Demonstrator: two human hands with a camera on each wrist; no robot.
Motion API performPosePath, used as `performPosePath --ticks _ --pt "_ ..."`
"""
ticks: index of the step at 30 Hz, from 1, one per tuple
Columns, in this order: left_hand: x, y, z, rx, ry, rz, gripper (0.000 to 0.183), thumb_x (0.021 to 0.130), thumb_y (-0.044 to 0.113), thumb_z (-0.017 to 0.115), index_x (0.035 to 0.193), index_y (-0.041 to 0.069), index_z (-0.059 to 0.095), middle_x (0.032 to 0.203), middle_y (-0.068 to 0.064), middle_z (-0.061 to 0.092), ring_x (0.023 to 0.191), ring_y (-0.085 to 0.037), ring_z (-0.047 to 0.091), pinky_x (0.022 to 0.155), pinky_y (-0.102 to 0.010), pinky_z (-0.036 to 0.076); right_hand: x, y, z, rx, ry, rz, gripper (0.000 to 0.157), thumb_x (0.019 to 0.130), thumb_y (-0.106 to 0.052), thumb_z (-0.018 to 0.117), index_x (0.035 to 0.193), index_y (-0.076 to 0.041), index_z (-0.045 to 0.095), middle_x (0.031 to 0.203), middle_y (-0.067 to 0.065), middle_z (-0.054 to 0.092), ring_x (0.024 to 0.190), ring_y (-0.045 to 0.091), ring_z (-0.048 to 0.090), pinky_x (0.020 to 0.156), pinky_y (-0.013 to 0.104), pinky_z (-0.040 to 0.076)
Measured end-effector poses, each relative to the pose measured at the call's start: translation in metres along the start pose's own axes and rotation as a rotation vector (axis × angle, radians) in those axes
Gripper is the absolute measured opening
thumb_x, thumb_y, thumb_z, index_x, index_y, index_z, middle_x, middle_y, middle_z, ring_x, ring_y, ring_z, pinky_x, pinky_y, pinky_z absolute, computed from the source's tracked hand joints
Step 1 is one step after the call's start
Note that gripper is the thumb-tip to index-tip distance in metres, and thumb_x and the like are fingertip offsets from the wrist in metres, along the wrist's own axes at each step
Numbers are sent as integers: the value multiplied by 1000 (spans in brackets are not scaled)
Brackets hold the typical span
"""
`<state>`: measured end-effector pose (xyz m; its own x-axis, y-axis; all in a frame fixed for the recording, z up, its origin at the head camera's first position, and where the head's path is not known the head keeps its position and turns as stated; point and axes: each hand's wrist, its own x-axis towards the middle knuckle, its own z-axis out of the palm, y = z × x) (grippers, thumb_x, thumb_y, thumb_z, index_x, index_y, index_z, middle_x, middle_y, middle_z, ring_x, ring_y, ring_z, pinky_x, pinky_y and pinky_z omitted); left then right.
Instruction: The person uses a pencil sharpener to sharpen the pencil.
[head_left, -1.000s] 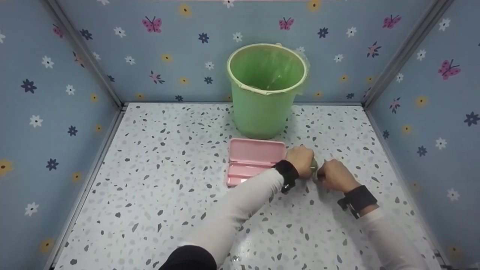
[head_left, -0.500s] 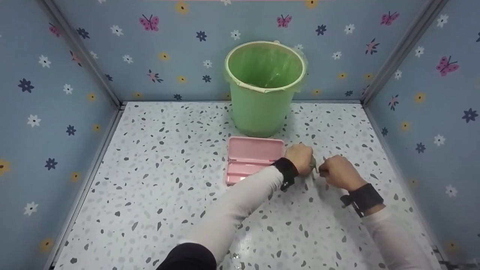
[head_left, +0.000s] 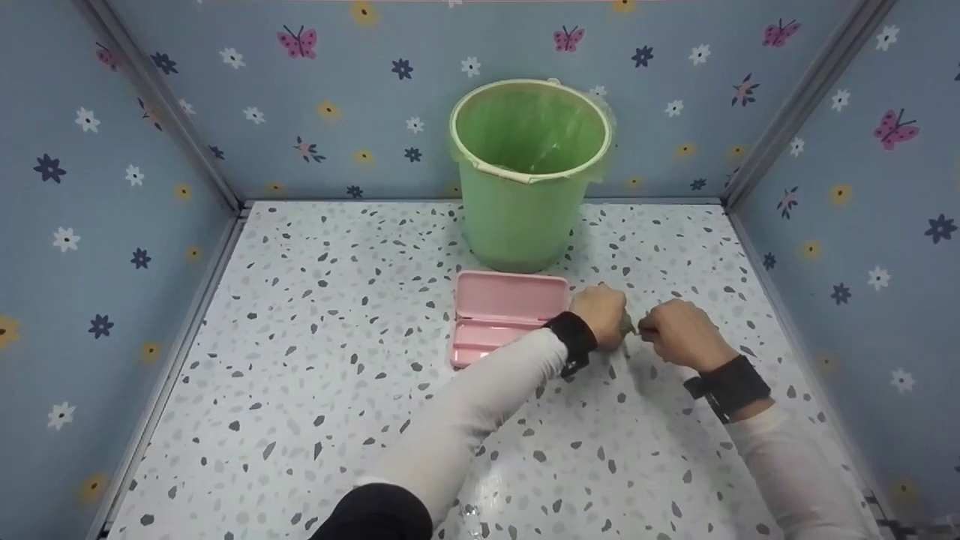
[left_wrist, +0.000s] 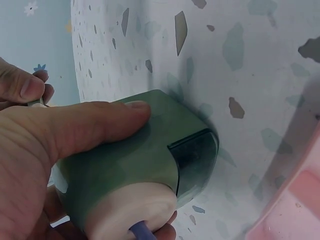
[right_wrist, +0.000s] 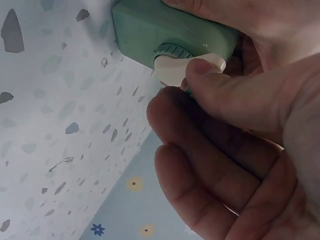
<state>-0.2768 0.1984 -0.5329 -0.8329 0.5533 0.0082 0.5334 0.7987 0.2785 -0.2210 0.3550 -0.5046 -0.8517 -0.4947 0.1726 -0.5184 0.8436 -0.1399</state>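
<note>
My left hand (head_left: 602, 315) grips a green pencil sharpener (left_wrist: 125, 165), its thumb lying along the top and the other fingers curled underneath. A purple pencil (left_wrist: 142, 231) sticks out of the sharpener's round cream front, beside a dark see-through shavings window (left_wrist: 195, 162). On the opposite end is a cream crank handle (right_wrist: 172, 71). The right hand (head_left: 686, 334) pinches the end of this crank between thumb and forefinger, with its remaining fingers curled. In the head view most of the sharpener is hidden behind the left hand.
Left of the hands lies an open pink pencil case (head_left: 512, 296), partly covered by the left forearm. Behind it stands a green bucket (head_left: 521, 221) with a plastic liner. Flowered panels (head_left: 360, 97) enclose the speckled tabletop (head_left: 337, 300) at the back and sides.
My right hand has shifted a little up and to the right with the crank. The left hand stays in place around the sharpener.
</note>
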Motion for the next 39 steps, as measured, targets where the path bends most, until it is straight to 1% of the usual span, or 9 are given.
performPosePath --ticks 3,11,15,18,21,26,34,39 --pt "0 -1 0 3 -4 7 16 76 34 61 66 21 57 65 2 53 54 -17 50 46 -35 40 2 1 -1 -8 -1 1 30 68 -2 65 55 -25 51 49 -12 40 43 11 36 41 30 30" --pt "1 -2 1 19 -16 13 16 75 36 63 71 21 59 64 3 53 54 -16 49 46 -36 41 6 4 -3 -42 45 -2 26 70 -5 68 57 -25 56 51 -11 42 45 13 38 43 32 31" --pt "1 -3 2 43 -6 47 13 71 33 63 70 21 58 63 3 52 54 -16 49 46 -35 41 9 5 -6 -46 47 36 18 70 -6 70 64 -23 66 57 -12 52 48 11 45 46 33 38" --pt "1 -4 1 44 -4 70 12 71 31 63 70 20 57 63 3 52 54 -16 49 47 -34 41 13 7 -8 -43 40 62 14 67 -7 73 69 -21 70 63 -11 58 53 12 51 49 36 43" --pt "0 -4 0 38 -6 77 12 71 31 63 71 20 57 64 3 52 55 -16 49 48 -33 41 18 10 -8 -48 42 89 12 64 -10 76 68 -20 69 62 -11 58 54 13 53 50 38 43" --pt "-2 -4 0 28 -20 75 12 73 31 63 72 20 57 65 3 52 57 -16 49 49 -32 40 25 16 -6 -47 53 133 16 61 -11 76 62 -21 64 57 -12 53 52 14 50 49 38 41" --pt "-2 -5 -1 -10 -23 68 13 75 29 63 72 19 55 65 3 52 56 -16 48 49 -31 39 35 22 0 -80 77 139 16 60 -11 76 61 -18 63 57 -8 52 52 17 49 50 39 41" --pt "-2 -5 -1 -13 -27 61 13 76 29 62 73 19 56 65 2 52 55 -16 48 49 -32 39 40 26 5 -76 70 151 14 62 -10 77 63 -15 64 58 -6 53 53 18 50 51 39 41"
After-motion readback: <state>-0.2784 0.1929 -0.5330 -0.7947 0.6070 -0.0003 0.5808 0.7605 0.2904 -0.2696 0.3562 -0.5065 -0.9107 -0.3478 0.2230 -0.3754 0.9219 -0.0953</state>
